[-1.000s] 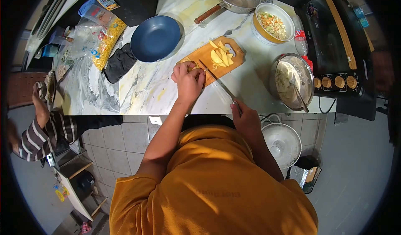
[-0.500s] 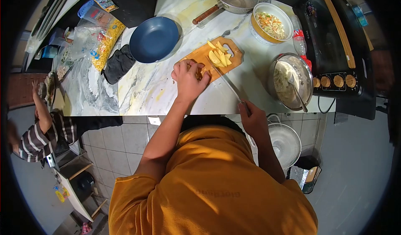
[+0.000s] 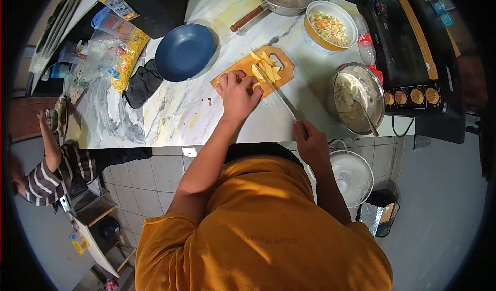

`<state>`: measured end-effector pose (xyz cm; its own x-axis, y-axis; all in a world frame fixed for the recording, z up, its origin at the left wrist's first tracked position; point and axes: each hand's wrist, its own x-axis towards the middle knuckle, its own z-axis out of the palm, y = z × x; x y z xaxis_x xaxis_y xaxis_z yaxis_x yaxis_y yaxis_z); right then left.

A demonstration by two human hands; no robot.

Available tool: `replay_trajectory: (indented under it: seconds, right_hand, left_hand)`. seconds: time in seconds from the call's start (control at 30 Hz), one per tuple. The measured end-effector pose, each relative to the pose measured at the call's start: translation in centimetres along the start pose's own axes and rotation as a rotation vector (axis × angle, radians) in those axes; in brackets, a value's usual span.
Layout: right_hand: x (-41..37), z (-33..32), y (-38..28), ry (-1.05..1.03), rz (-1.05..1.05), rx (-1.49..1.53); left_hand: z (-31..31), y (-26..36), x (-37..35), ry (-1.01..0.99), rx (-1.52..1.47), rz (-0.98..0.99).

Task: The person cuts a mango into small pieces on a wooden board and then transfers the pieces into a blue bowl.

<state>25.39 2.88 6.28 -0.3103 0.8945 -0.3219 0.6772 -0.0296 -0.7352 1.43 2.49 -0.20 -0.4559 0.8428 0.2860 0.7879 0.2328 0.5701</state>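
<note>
Slicing: right hand (image 3: pixel 313 145) clenched round knife (image 3: pixel 282 101), blade at yellow wedges (image 3: pixel 258 73); left hand (image 3: pixel 238 96) curled over board (image 3: pixel 285 73), grip unclear; further cuts need fingertips clear

The bare left hand (image 3: pixel 238 95) reaches forward from a forearm angled up and inward, palm down, its fingers bent and spread with the thumb apart. The bare right hand (image 3: pixel 311 142) sits lower and nearer the body, fingers curled closed, its thumb extended forward. Both elbows are bent, the upper arms partly under loose mustard-orange short sleeves (image 3: pixel 164 239).
</note>
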Motion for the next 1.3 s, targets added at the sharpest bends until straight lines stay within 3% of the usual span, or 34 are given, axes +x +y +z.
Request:
replay_trajectory:
  seconds: [0.47,0.87,1.3]
  right_hand:
    - [0.4,0.2,-0.7,-0.090,-0.035,-0.030]
    - [0.3,1.3,-1.3,-0.183,-0.034,-0.048]
    - [0.4,1.7,-0.6,-0.137,-0.087,-0.008]
  left_hand:
    - [-3.0,-0.9,-1.1,-0.045,0.081,-0.039]
    - [-4.0,-3.5,-1.9,0.063,0.079,-0.124]
    - [-4.1,-3.7,-2.2,0.046,0.086,-0.100]
